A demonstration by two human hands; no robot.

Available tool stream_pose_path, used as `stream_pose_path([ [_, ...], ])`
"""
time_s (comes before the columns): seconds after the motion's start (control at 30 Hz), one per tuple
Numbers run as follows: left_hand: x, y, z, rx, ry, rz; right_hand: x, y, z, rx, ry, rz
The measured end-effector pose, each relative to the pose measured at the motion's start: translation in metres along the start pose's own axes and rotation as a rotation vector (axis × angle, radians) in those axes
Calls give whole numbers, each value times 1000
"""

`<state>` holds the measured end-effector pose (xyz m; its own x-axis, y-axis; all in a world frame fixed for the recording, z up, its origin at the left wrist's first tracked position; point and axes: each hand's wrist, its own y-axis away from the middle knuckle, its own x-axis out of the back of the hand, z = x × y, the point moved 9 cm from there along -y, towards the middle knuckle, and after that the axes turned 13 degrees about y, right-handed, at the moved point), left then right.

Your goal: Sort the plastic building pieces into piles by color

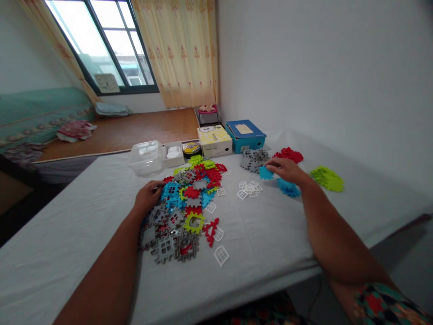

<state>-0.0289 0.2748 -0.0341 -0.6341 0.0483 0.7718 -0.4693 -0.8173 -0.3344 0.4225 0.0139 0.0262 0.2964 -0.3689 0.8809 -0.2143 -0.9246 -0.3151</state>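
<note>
My right hand [284, 169] pinches a blue toothed interlocking tile [266, 173] between thumb and fingers, close to a stack of grey tiles [252, 161]. Beneath and beside that hand lie a blue tile pile [288, 188] and a red tile pile [289, 155]. My left hand [148, 197] rests at the left edge of a large mixed heap of interlocking tiles [193, 203] in grey, blue, red and lime green. Its fingers are curled by the blue pieces, and what they grip is hidden. Small white window-frame pieces [249, 189] lie in a group between the hands.
A lime green tile pile [327, 178] lies at the right. Along the back stand a clear plastic box [146, 158], a white tray [173, 154], a round tin [191, 149], a yellow-white box [215, 140] and a blue box [246, 136]. Loose window frames [221, 256] lie near the front.
</note>
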Motion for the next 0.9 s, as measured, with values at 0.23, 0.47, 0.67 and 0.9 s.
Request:
stream_pose_path([
  [0.23,0,0,-1,9,10,2,12,21,69,-198,145,-217],
  [0.47,-1,0,-3,2,7,-3,-2,17,67,-197,353,-228],
  [0.67,-2,-1,-5,10,6,-5,-13,0,0,-75,275,23],
  [0.9,-1,0,-2,5,3,3,-90,21,-162,603,133,-56],
])
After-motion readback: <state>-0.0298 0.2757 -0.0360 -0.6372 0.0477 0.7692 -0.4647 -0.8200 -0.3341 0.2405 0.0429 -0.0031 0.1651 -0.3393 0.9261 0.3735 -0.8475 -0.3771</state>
